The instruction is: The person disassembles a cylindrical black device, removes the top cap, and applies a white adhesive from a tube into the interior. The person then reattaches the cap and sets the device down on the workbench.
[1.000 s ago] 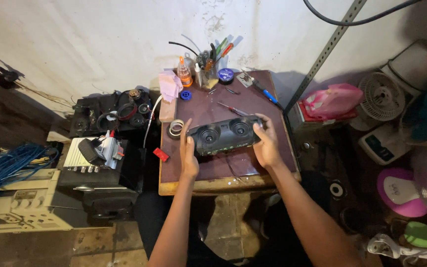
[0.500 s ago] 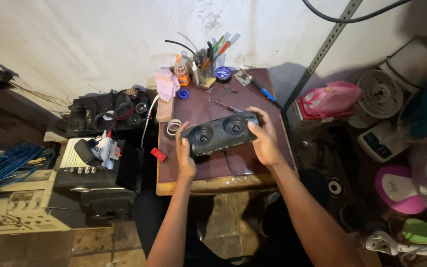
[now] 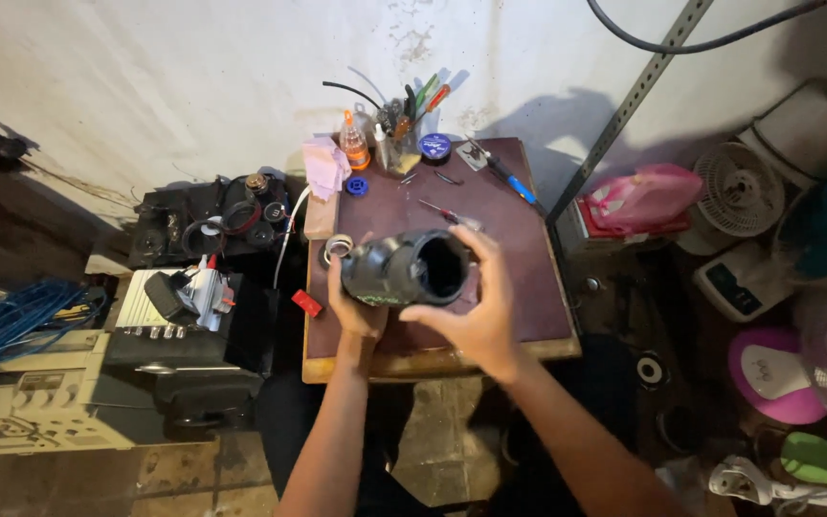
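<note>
I hold a black portable speaker (image 3: pixel 404 270) with both hands above a small brown table (image 3: pixel 528 287). The speaker is turned end-on toward me, so its round dark end faces the camera. My left hand (image 3: pixel 354 311) grips its left underside. My right hand (image 3: pixel 476 311) wraps around the near end from the right. A roll of tape (image 3: pixel 337 247) lies on the table just behind my left hand.
At the table's far edge stand a cup of tools (image 3: pixel 402 144), an orange-capped bottle (image 3: pixel 354 146), a pink cloth (image 3: pixel 325 165) and a blue-handled screwdriver (image 3: pixel 514 182). Old electronics (image 3: pixel 193 316) and blue cable (image 3: pixel 11 321) sit left. Fans (image 3: pixel 739 191) and a pink bag (image 3: pixel 638 196) sit right.
The speaker has been rotated from lying sideways with its two round drivers facing me to pointing end-on. Both hands lifted it closer to the camera.
</note>
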